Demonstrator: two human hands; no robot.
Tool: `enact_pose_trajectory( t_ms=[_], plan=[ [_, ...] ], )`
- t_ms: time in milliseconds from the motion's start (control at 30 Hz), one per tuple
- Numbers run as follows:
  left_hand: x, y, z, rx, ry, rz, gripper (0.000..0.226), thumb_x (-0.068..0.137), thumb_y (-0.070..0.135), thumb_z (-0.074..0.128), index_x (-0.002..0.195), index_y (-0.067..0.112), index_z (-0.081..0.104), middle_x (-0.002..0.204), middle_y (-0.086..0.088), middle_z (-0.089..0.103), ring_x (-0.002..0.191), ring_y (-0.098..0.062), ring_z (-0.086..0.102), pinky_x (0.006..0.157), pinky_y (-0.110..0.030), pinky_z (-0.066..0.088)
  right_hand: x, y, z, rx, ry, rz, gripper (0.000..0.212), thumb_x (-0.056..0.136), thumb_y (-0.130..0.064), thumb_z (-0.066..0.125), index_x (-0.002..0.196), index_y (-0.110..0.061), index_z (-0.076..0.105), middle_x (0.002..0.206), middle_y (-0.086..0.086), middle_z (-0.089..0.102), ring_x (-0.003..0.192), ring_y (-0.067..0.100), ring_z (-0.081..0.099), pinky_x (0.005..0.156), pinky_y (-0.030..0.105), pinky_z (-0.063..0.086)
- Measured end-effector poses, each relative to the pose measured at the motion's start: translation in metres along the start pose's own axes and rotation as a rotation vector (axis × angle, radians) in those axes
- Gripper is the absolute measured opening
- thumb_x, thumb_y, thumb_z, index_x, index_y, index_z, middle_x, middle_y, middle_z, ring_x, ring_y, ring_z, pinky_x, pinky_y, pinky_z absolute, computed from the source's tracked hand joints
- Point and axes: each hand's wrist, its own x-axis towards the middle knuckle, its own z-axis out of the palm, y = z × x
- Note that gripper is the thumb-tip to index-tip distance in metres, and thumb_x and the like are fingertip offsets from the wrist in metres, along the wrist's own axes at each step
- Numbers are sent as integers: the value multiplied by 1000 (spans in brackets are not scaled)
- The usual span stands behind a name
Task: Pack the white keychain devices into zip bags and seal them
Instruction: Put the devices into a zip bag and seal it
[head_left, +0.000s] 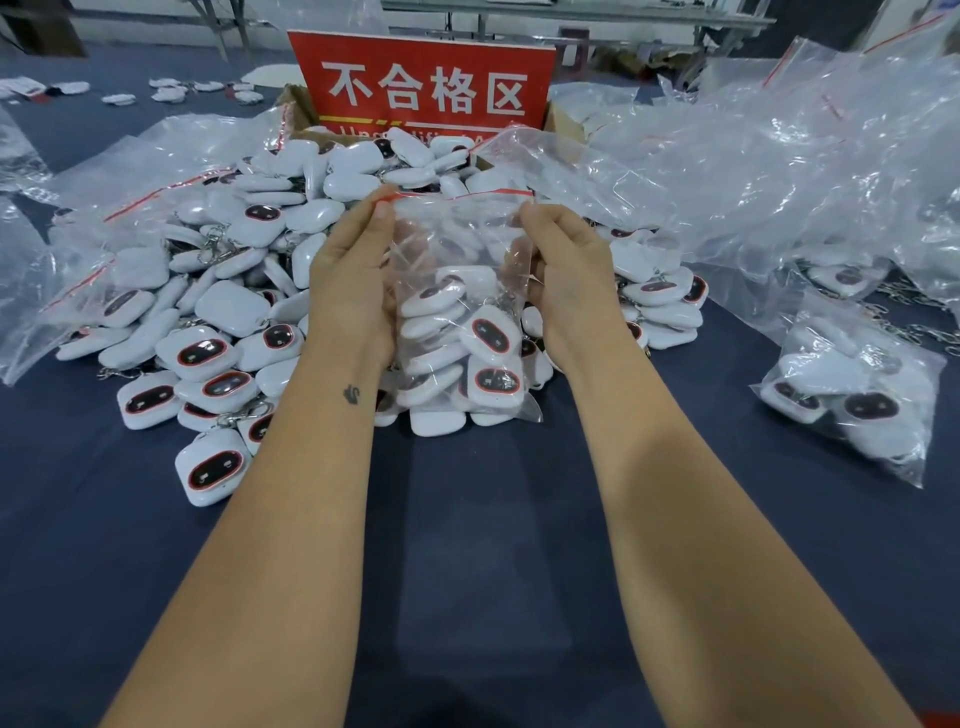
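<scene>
Both hands (358, 275) (566, 280) pinch filled zip bag (460, 322) w/ loose devices (218, 322), red sign (423, 83) behind

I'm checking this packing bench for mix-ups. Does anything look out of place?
Yes: the loose keychain devices are heaped right against the box behind the red sign marked as an unqualified area, so good and rejected stock might mix. Otherwise, both hands pinch the filled zip bag normally.
</scene>
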Motion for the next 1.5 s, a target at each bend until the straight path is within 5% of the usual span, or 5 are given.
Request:
enact_pose_trajectory(
  t_ms=[133,467,633,1000,1500],
  plan=[
    [0,-2,0,13,25,-8,18,93,11,64,110,6,69,80,0,75,73,-12,69,71,-29,60,-2,-3,-1,-6,18,2,18,95,-15,64,77,-18,65,54,-4,56,49,9,56,65,33,50],
    [-2,-1,2,48,78,-23,21,92,14,68,71,15,73,71,2,73,64,-9,67,62,-24,57,2,1,-2,70,67,-35,21,91,-3,62,74,-15,65,65,-2,62,64,14,57,64,25,53],
    [-2,-3,4,145,135,33,17,95,11,63,79,9,69,62,6,68,54,-3,60,60,-18,52,3,5,0,59,88,-76,23,89,0,64,71,-14,66,61,-2,61,61,13,55,76,33,50],
    [-7,0,3,51,68,34,11,94,12,64,88,5,70,71,1,70,64,-10,63,64,-21,53,0,6,1,29,23,-91,18,92,-3,63,76,-10,67,58,-3,62,53,9,59,63,23,51],
    [-3,-2,5,74,107,-50,30,92,7,66,63,17,67,64,4,70,61,-9,64,66,-25,57,0,10,6,-85,-5,-92,14,92,-6,66,81,-14,71,60,-8,64,56,7,57,63,22,51]
  ],
)
